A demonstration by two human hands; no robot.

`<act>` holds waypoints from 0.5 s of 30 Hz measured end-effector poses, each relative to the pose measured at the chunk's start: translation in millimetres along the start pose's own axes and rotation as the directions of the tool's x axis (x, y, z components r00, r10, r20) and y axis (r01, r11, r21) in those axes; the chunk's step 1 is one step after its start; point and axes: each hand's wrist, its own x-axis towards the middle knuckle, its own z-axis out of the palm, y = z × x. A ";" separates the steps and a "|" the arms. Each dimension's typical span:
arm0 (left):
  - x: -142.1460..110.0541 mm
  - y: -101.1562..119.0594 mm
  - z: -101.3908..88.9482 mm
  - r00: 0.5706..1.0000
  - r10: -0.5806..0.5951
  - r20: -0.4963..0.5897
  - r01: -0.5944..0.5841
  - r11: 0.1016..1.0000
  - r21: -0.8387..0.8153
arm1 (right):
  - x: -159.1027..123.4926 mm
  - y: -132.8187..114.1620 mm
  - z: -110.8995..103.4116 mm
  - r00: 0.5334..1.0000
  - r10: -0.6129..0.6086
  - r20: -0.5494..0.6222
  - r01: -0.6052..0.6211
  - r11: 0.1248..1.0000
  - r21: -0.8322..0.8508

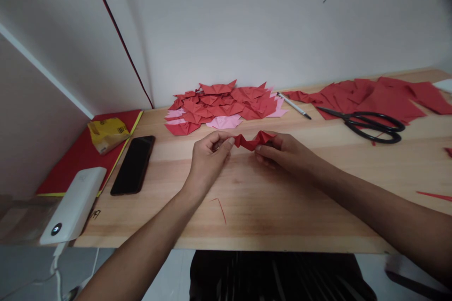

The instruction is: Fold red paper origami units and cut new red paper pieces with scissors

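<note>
Dark lettering (122, 130) on a yellow packet (107, 137), toward the left end of the wooden bench (282, 221), is too blurred to read; so are black marks (95, 214) beside the white power bank (76, 202) at the near left corner. Folded red paper (250, 144), creased in zigzags with a peak on each side and a dip between, is held above the bench's middle, back from the near edge. The left hand (210, 151) and right hand (280, 149) pinch its ends between thumb and fingers, some fingertips hidden

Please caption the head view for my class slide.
Left hand and right hand hold a folded red paper before a pile of red and pink folded papers.
</note>
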 end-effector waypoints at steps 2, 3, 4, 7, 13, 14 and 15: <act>0.5 -1.1 -0.9 1.000 0.004 0.003 -0.004 1.000 0.000 | -0.2 0.5 0.0 1.000 0.006 -0.006 -0.006 1.000 -0.010; 0.7 -1.6 -1.3 1.000 0.004 0.004 -0.004 1.000 -0.003 | -0.3 0.7 0.1 1.000 0.010 -0.009 -0.010 1.000 -0.016; 0.8 -2.0 -1.7 1.000 0.004 0.007 -0.004 1.000 -0.008 | -0.4 0.8 0.0 1.000 0.013 -0.008 -0.013 1.000 -0.018; 1.0 -2.7 -2.3 1.000 0.003 0.005 -0.003 0.999 -0.035 | -0.5 1.2 -0.3 1.000 0.020 0.006 -0.019 1.000 -0.025; 1.3 -3.8 -2.0 1.000 0.017 0.009 -0.016 0.997 -0.071 | 0.4 2.1 -1.2 1.000 0.016 0.011 -0.016 1.000 -0.025; 1.3 -3.9 -1.9 1.000 0.016 0.005 -0.016 0.997 -0.073 | 0.5 2.2 -1.2 1.000 0.014 0.013 -0.014 1.000 -0.025; 1.4 -4.0 -1.7 1.000 0.015 0.000 -0.014 0.997 -0.073 | 0.6 2.3 -1.3 1.000 0.010 0.013 -0.010 1.000 -0.028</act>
